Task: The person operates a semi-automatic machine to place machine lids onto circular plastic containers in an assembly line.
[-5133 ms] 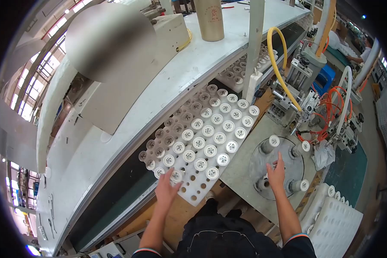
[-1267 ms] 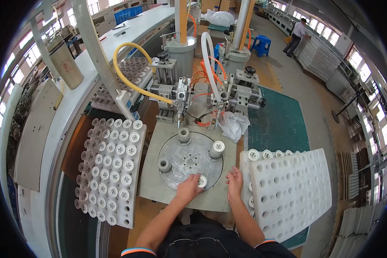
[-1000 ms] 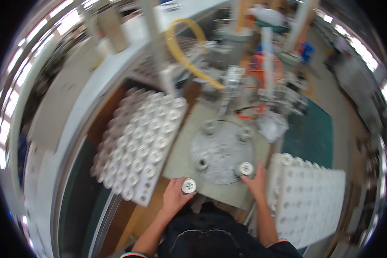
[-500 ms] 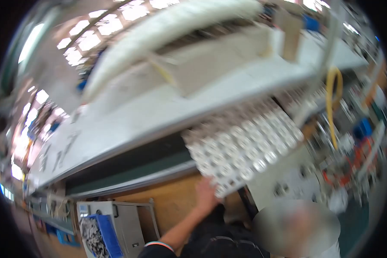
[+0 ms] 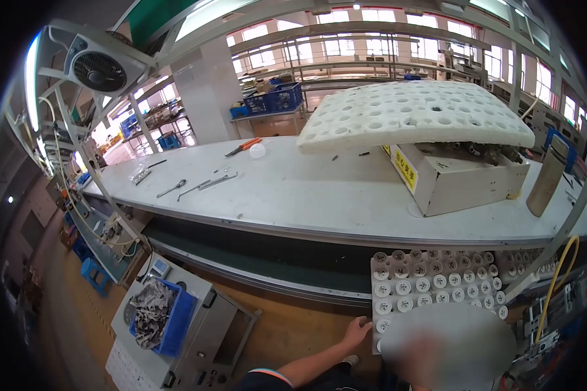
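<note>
A white foam tray [image 5: 376, 296] with several rows of round, cup-like white parts [image 5: 403, 287] is at the lower right, just below the bench's front edge. My left hand [image 5: 357, 331] is at the tray's left side, its thumb and fingers closed at the edge near the close corner. A blurred oval patch covers the near right part of the tray. Some skin colour shows through the patch, perhaps my right hand [image 5: 426, 355], but its fingers cannot be made out.
The long white bench [image 5: 293, 189] carries a perforated foam sheet [image 5: 411, 114] resting on a box [image 5: 463, 186], orange-handled pliers [image 5: 244, 147] and metal tools [image 5: 209, 184]. A grey machine [image 5: 205, 313] with a blue bin [image 5: 182, 319] of grey pieces stands lower left. A yellow hose [image 5: 557, 287] hangs at right.
My view has swung and levelled, bringing more of the bench and room into sight. The tray and my left hand now appear further right; the hand remains at the tray's left edge.
</note>
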`<action>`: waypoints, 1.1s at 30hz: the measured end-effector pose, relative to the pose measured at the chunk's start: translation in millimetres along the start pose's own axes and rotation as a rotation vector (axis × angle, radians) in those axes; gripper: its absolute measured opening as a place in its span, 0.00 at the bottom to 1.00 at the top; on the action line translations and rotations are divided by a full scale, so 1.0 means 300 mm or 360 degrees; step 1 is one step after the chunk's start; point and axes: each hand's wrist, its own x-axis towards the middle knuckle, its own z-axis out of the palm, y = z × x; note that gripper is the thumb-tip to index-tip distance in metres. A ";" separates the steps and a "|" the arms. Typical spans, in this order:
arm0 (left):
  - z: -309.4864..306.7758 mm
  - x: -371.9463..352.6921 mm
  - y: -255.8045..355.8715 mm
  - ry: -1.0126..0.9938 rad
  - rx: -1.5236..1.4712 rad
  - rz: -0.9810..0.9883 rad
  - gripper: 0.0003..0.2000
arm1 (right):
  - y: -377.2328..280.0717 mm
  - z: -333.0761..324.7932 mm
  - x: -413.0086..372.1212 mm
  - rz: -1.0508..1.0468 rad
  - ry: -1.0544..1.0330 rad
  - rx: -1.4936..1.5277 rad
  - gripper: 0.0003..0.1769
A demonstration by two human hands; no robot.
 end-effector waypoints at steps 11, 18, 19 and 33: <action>0.143 0.092 -0.021 -0.0245 -0.0834 -0.0902 0.25 | 0.096 -0.102 -0.378 0.0188 0.0265 0.0030 0.20; 0.079 0.150 -0.010 -0.0111 -0.1322 -0.0894 0.21 | 0.108 -0.200 -0.647 0.0992 0.0102 0.0811 0.18; 0.049 0.161 -0.008 -0.0135 -0.1326 -0.0778 0.19 | 0.092 -0.231 -0.648 0.0996 0.0165 0.0790 0.18; -0.137 0.234 0.175 -0.0242 -0.1588 -0.0414 0.20 | 0.162 -0.118 -0.862 0.1525 0.0052 0.0897 0.19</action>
